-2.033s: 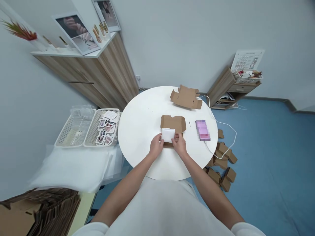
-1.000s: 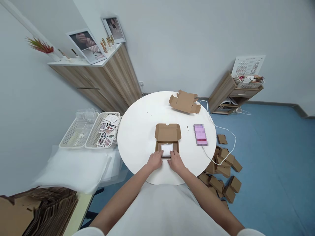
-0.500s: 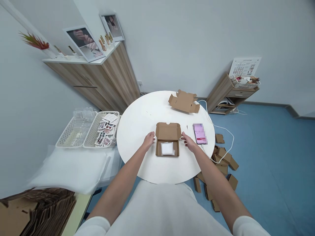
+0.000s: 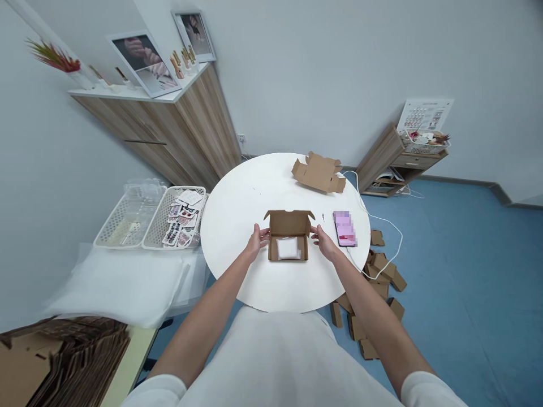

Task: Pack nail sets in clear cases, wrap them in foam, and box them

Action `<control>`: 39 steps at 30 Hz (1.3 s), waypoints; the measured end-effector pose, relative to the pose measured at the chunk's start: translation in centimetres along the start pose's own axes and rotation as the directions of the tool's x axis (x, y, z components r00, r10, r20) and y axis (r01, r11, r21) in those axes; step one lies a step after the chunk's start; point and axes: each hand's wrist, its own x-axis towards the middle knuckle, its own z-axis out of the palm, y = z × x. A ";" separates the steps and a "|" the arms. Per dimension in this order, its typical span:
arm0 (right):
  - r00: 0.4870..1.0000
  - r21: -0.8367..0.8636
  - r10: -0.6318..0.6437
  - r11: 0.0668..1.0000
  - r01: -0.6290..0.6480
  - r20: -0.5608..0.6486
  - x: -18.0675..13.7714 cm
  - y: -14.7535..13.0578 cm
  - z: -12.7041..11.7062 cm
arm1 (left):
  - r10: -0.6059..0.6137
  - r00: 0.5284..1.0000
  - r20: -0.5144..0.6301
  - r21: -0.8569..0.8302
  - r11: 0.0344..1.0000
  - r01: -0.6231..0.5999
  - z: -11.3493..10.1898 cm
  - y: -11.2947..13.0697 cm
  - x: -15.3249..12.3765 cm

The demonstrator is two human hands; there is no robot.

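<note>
A small brown cardboard box (image 4: 307, 252) stands on the round white table, its lid (image 4: 291, 223) raised upright and the lid's side flaps sticking out. Inside lies a white wrapped packet (image 4: 288, 249). At the box's left side is my left hand (image 4: 256, 242), thumb up, fingers stretched towards the wall and at or very near it. My right hand (image 4: 323, 243) is at the opposite side, fingers apart, their tips by the right edge near the lid's hinge. Neither hand is closed round anything; whether the fingertips press on the cardboard is hard to tell.
An unfolded cardboard blank (image 4: 320, 172) lies at the table's (image 4: 237, 198) back right. A phone (image 4: 345, 229) with a white cable is right of my right hand. Folded boxes (image 4: 382, 271) are piled on the floor at right. White baskets (image 4: 173, 217), one with printed cards, stand at left.
The box lid has swung from lying back to standing more upright. Both hands have stayed beside the box, the left now with its thumb raised and its fingers closer to the wall.
</note>
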 end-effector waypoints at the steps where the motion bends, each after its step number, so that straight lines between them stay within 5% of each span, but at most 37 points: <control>1: 1.000 -0.015 0.020 1.000 -0.020 0.002 -0.3 0.2 -0.1 | -0.004 1.000 0.011 0.016 1.000 0.004 -0.2 -0.3 -0.3; 15: 0.969 -0.010 0.169 0.985 -0.170 0.182 -4.0 0.2 0.5 | -0.224 0.966 0.131 0.201 0.960 0.195 -1.1 -0.5 -3.4; 18: 0.987 -0.088 0.144 0.987 -0.137 0.073 -4.5 1.7 1.1 | -0.155 0.980 0.126 0.319 0.942 0.108 -0.7 -1.6 -4.0; 22: 0.990 -0.297 0.069 0.949 -0.103 -0.124 -4.5 4.8 2.1 | -0.063 0.997 -0.050 0.542 0.837 0.080 0.2 -3.9 -4.4; 25: 0.985 -0.353 0.065 0.928 -0.119 -0.161 -4.5 6.4 2.6 | 0.002 0.992 -0.128 0.631 0.771 0.080 0.7 -5.4 -4.6; 29: 0.984 -0.313 -0.016 0.949 -0.041 -0.178 -5.2 7.0 2.5 | 0.117 0.978 -0.174 0.570 0.822 0.003 0.8 -6.8 -5.4; 35: 0.992 -0.307 -0.113 0.947 0.090 -0.057 -6.9 7.1 3.0 | 0.199 0.980 0.003 0.389 0.902 -0.185 1.3 -8.2 -7.1; 39: 0.988 -0.222 -0.150 0.965 0.139 -0.033 -7.2 6.7 3.3 | 0.220 0.975 -0.022 0.364 0.910 -0.197 1.4 -7.5 -7.3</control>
